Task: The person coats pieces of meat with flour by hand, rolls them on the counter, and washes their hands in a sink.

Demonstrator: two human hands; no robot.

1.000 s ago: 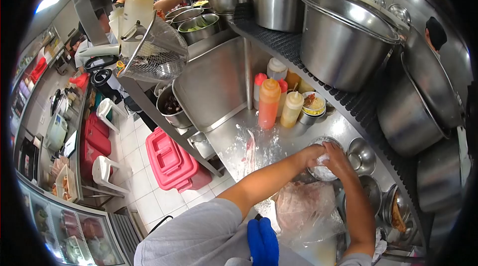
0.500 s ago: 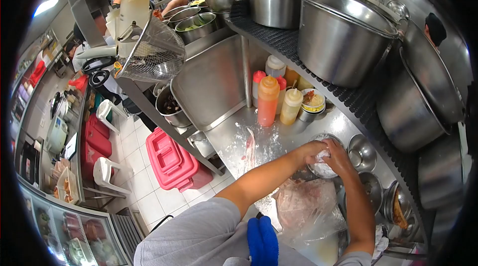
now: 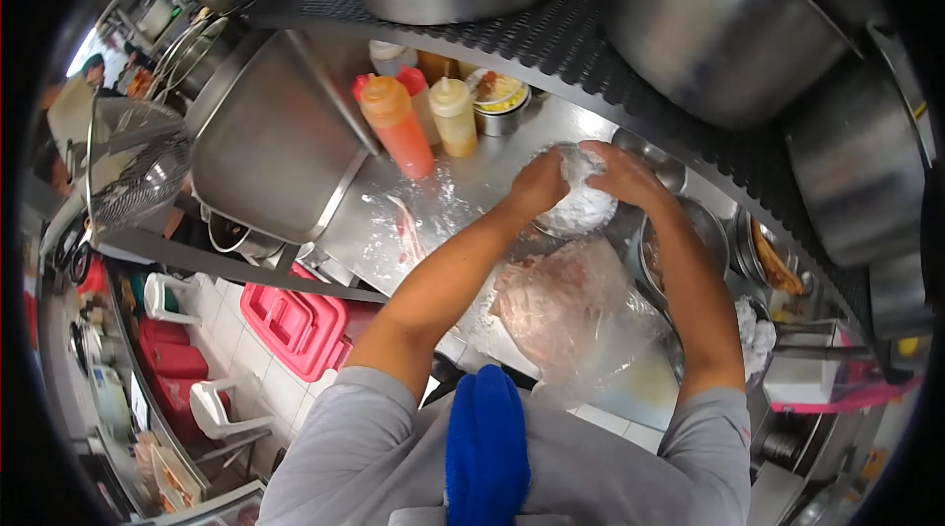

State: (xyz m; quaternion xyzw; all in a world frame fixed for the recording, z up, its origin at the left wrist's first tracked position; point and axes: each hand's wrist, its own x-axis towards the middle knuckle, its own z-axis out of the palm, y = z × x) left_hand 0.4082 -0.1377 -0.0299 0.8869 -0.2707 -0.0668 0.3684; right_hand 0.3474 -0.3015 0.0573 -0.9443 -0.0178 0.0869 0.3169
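A metal bowl of white flour-like powder (image 3: 583, 209) stands on the steel counter with both hands at it. My left hand (image 3: 539, 182) is at the bowl's left side, its fingers bent inward and mostly hidden. On the other side, my right hand (image 3: 625, 175) reaches over the rim, fingers apart and dusted white, touching the powder. Nearer my body lies pale pink raw meat (image 3: 546, 300), partly covered by a clear plastic bag (image 3: 625, 339). A thin pale strip (image 3: 406, 231) rests in scattered powder to the left.
Squeeze bottles (image 3: 396, 127) and a small topped container (image 3: 500, 98) stand at the back. A shelf (image 3: 472, 49) with large pots overhangs the counter. More metal bowls (image 3: 689, 241) crowd the right. A steel tray (image 3: 276, 147) leans left; a pink bin (image 3: 295, 324) sits below.
My hands were together around something white above the bowl; now they are apart, down at the powder. The view has turned, shifting the bottles and shelf left and up.
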